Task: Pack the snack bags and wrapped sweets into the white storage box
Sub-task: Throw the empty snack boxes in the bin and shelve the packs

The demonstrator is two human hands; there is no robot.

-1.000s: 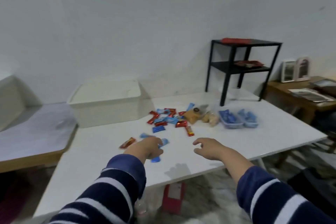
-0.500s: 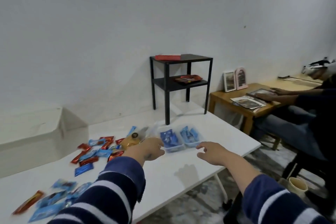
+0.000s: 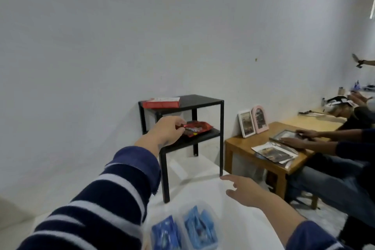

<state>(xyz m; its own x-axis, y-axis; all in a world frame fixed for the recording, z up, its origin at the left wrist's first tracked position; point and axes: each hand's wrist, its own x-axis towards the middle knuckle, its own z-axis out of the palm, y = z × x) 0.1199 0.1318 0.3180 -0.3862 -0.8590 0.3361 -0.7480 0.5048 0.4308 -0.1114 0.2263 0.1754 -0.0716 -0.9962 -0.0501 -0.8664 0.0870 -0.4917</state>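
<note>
A: Moved since 0.5 s ago: left hand [image 3: 164, 132] has left the desk [image 3: 205, 193] for the shelf [image 3: 194, 138].
B: Fingers?
A: Curled, pinching the red bag's [image 3: 197, 128] left end on the lower shelf. Right hand [image 3: 246, 193] hovers, fingers apart.

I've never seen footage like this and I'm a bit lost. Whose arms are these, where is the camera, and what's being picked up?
There is no machine here: the camera sits on a person's head, looking forward and down, so the striped sleeves are that person's own arms. The left hand reaches to the lower shelf of a small black rack standing on the white table, its fingers at the edge of a red snack bag; whether it already grips the bag is unclear. A flat red box lies on the rack's top. The right hand hovers open over the table, holding nothing. Near the bottom edge, two clear tubs hold blue wrapped sweets. At the right, other people work at a wooden table.
</note>
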